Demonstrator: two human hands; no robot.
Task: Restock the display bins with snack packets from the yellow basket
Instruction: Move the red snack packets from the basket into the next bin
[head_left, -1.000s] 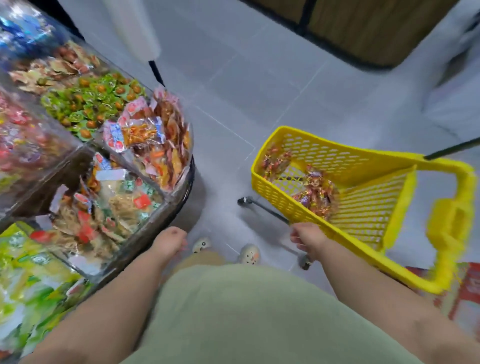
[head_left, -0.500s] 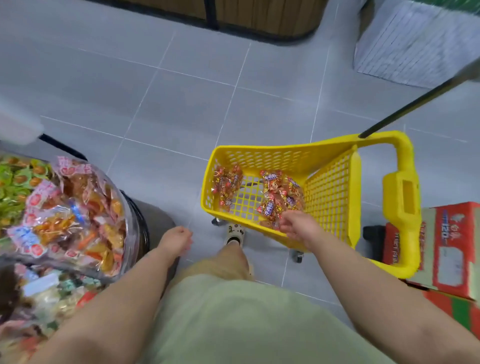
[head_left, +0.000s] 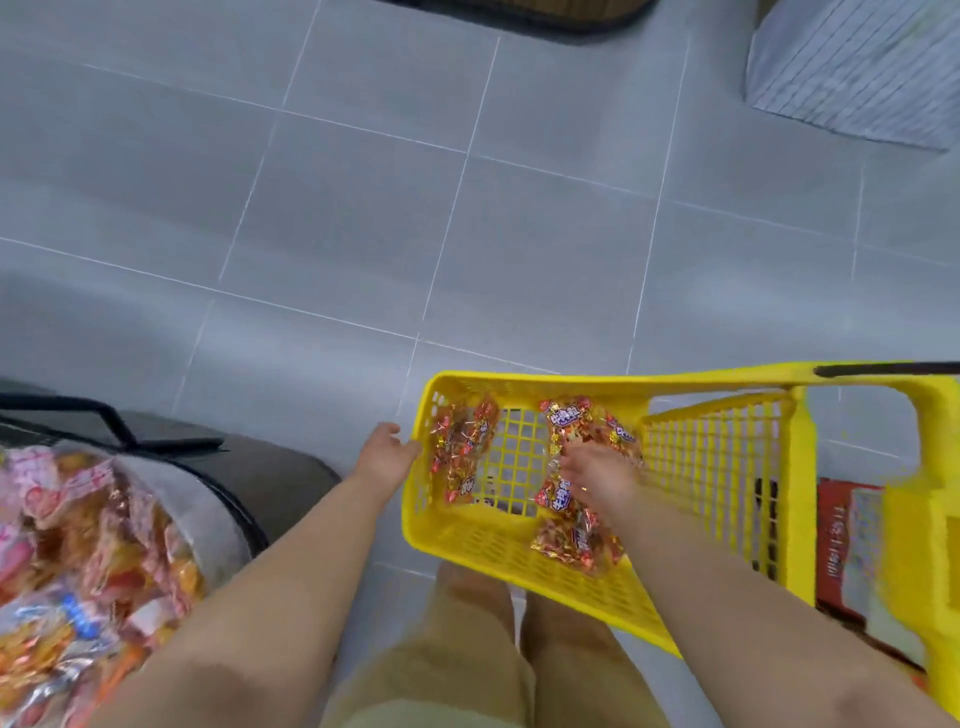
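Reaching into the yellow plastic mesh basket (head_left: 493, 545), the right hand (head_left: 597, 478) rests on a heap of red-and-gold foil snack packets (head_left: 566, 540), too blurred to tell whether the fingers grip. The left hand (head_left: 384, 457), fingers loosely straight, touches the basket's left rim.

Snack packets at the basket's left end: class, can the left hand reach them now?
Probably yes: the left hand is at the yellow basket wall beside those snack packets; nothing covers them.
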